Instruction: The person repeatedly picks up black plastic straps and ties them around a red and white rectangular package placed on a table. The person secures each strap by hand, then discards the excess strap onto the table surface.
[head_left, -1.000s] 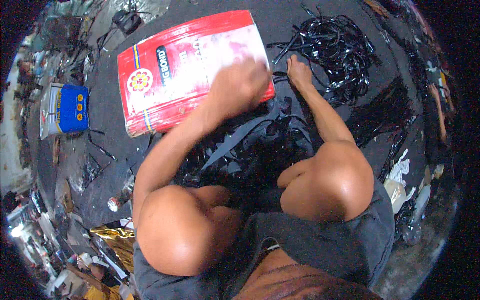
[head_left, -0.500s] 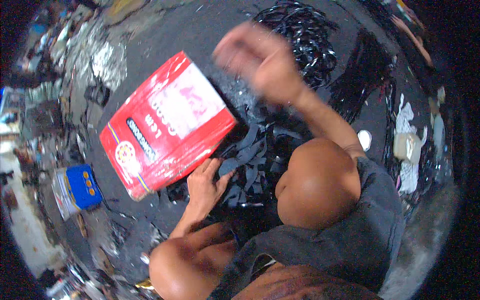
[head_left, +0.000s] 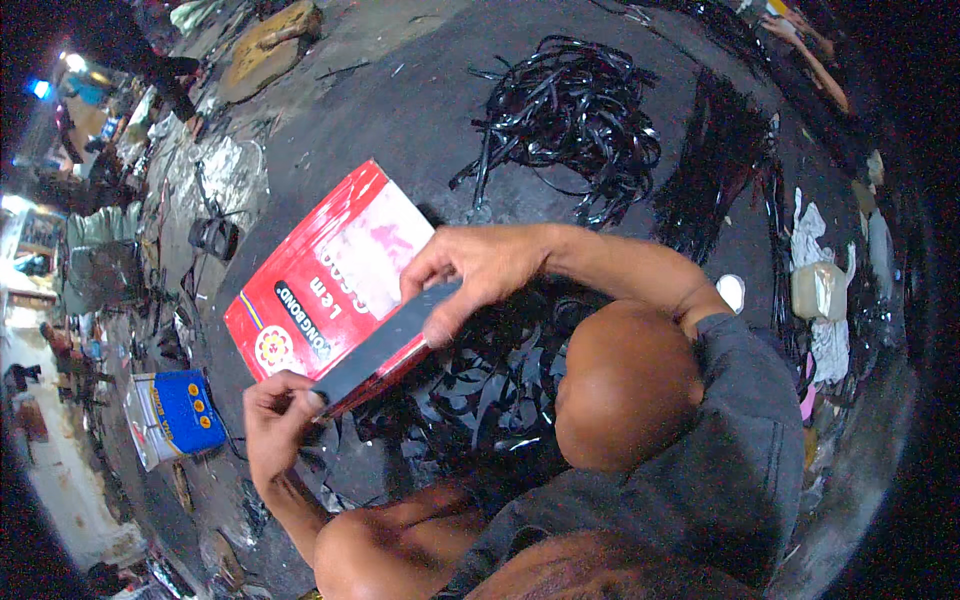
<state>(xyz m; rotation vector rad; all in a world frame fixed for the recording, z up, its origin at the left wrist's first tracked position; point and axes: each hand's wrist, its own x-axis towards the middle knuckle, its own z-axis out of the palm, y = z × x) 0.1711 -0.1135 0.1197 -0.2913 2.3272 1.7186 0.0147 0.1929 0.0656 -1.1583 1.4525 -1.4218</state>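
Note:
A flat dark grey strip (head_left: 385,345), rubber-like, is stretched slantwise along the near edge of a red rectangular tin (head_left: 300,255) with a white and pink patch. My left hand (head_left: 280,412) pinches its lower left end between thumb and fingers, just off the tin's near corner. The strip's upper right end is gripped in my right hand (head_left: 470,270), thumb underneath and fingers curled over the far side. Several loose dark strips (head_left: 490,385) lie heaped below the right forearm, between the tin and my knees.
Beyond the right hand lies a tangled pile of shiny black strips (head_left: 570,120), with a darker bundle (head_left: 715,160) to its right. A blue and white container (head_left: 178,415) stands at the left. A small white round lid (head_left: 731,293) and crumpled white material (head_left: 828,345) are on the right.
My right hand has come down from its blurred sweep beyond the tin. The left hand has left the loose strips and moved left. Both now hold one strip taut across the tin's edge.

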